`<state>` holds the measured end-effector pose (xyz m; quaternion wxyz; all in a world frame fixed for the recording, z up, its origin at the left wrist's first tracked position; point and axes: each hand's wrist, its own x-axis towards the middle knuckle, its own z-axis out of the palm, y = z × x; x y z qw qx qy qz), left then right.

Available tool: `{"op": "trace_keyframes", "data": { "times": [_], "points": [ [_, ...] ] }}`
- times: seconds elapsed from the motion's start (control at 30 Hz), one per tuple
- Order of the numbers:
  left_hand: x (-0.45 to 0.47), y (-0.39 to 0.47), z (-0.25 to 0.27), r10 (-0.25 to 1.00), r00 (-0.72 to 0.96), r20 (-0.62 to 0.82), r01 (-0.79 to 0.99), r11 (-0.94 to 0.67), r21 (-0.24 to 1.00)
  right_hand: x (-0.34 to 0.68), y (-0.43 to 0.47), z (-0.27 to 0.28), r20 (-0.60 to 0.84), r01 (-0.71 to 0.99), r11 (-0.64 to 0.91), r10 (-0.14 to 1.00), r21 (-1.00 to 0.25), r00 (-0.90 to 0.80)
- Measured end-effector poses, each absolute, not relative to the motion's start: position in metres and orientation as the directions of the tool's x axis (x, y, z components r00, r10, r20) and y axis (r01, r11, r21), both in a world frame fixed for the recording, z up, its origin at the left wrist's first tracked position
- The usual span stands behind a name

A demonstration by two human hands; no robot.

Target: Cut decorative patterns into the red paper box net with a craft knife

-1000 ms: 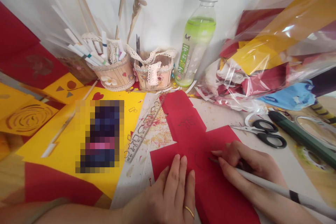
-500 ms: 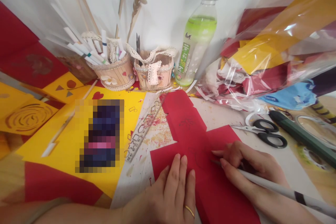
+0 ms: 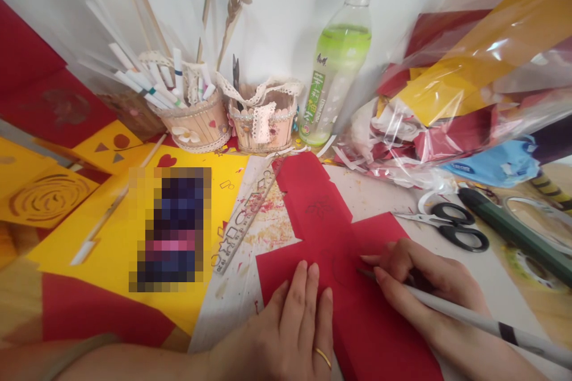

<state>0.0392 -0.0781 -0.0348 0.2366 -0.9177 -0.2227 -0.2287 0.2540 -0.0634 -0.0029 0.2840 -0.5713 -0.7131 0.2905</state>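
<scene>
A cross-shaped piece of red paper point(image 3: 322, 232) with fold lines lies in front of me. A faint flower-like drawing point(image 3: 319, 208) is on its upper panel, and a thin curved line is on the middle one. My left hand point(image 3: 290, 321) rests flat on the lower left of the paper, fingers stretched out, a ring on one finger. My right hand point(image 3: 429, 286) is closed around a slim white pen point(image 3: 465, 314) with a black band. The dark pen tip is at the middle panel, close to the curved line; whether it touches the paper I cannot tell.
Left of the paper lie a clear stencil ruler point(image 3: 245, 220) and yellow sheets point(image 3: 102, 208). Scissors point(image 3: 451, 223) and a green cutter point(image 3: 513, 235) lie at right. Behind stand a basket of markers point(image 3: 196, 125), a smaller basket point(image 3: 261, 128), a drink bottle point(image 3: 337, 59) and a plastic bag of scraps point(image 3: 447, 95).
The pen tip has shifted very slightly to the left on the red paper. My left hand stays in the same place.
</scene>
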Motion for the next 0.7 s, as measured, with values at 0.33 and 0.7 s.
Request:
{"op": "trace_keyframes", "data": {
  "times": [0.33, 0.7],
  "points": [
    [0.0415, -0.0782, -0.0414, 0.289, 0.785, 0.548, 0.523, -0.784, -0.335, 0.2538, -0.0652, -0.0035, 0.076, 0.652, 0.202, 0.974, -0.731, -0.216],
    [0.0422, -0.0779, -0.0392, 0.297, 0.784, 0.545, 0.528, -0.78, -0.335, 0.2565, -0.0666, -0.0046, 0.102, 0.662, 0.266, 0.956, -0.701, -0.276]
  ]
}}
